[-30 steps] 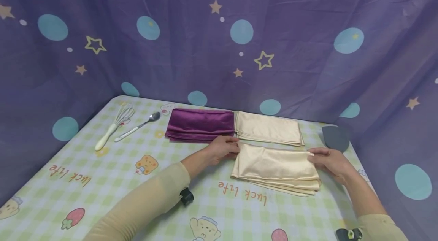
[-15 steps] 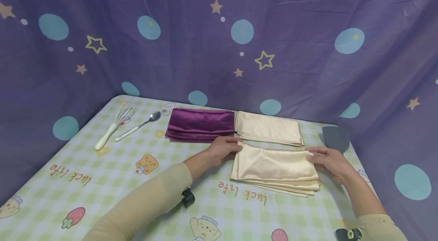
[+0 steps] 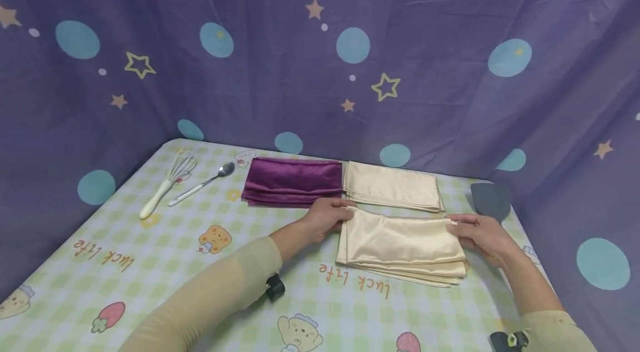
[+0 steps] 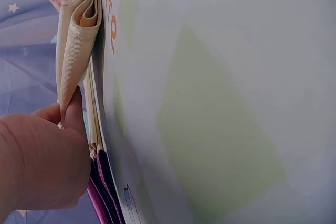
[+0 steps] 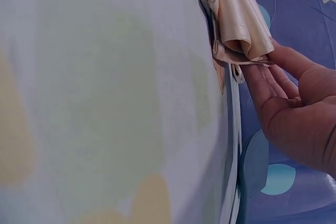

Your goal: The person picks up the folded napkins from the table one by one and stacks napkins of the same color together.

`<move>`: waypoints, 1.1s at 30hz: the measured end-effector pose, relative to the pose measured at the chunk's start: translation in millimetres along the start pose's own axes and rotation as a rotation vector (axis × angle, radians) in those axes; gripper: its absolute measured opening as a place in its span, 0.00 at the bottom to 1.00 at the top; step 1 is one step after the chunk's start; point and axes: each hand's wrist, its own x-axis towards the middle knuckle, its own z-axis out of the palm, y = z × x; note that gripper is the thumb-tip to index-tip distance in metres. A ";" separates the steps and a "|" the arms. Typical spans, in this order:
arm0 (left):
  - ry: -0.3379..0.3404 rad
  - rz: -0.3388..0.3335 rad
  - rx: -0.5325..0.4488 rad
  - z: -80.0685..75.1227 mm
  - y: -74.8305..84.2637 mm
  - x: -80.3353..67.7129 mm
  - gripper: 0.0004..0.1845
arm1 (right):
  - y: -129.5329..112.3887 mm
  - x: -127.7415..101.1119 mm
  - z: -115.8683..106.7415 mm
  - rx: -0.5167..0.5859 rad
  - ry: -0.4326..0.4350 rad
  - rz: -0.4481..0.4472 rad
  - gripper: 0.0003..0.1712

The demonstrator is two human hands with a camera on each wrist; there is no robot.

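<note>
A folded cream satin cloth (image 3: 405, 241) lies in front of two other folded cloths, its layers fanned along the near edge. My left hand (image 3: 327, 217) pinches its far left corner between thumb and fingers. At the far right corner, my right hand (image 3: 482, 235) pinches the cloth the same way. In the left wrist view the cloth's folded end (image 4: 79, 51) rises from the thumb and fingers, its rolled layers showing. The right wrist view shows the other end (image 5: 241, 30) held at the fingertips, the far edge lifted off the table.
Behind lie a folded purple satin cloth (image 3: 294, 181) and another folded cream cloth (image 3: 392, 186), side by side. A whisk (image 3: 167, 185) and a spoon (image 3: 202, 184) are at the far left. A dark grey flat piece (image 3: 490, 202) sits at the right edge. Purple curtains (image 3: 280, 91) enclose the table.
My left fingers have shifted slightly right along the cloth's corner. The right hand has edged slightly left. Both keep their pinch, and the other things stay put.
</note>
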 end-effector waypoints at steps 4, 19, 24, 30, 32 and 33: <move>0.002 0.022 0.011 -3.3 -0.1 2.5 0.16 | 0.5 1.0 -1.8 -0.008 0.009 -0.003 0.40; 0.039 0.056 0.048 -11.1 7.5 11.8 0.16 | 0.9 9.4 -7.7 0.052 0.006 -0.002 0.43; 0.060 0.066 0.025 -10.3 11.5 15.3 0.15 | -2.1 13.6 -6.8 0.085 0.008 -0.010 0.42; 0.106 0.076 0.017 -9.3 13.6 22.5 0.14 | -4.1 17.9 -6.0 0.122 0.017 -0.015 0.42; 0.121 0.073 0.023 -9.6 15.0 24.7 0.14 | -5.2 19.0 -5.2 0.114 0.026 -0.015 0.42; 0.128 0.070 0.024 -9.8 15.8 25.7 0.14 | -5.8 19.7 -4.9 0.111 0.030 -0.016 0.42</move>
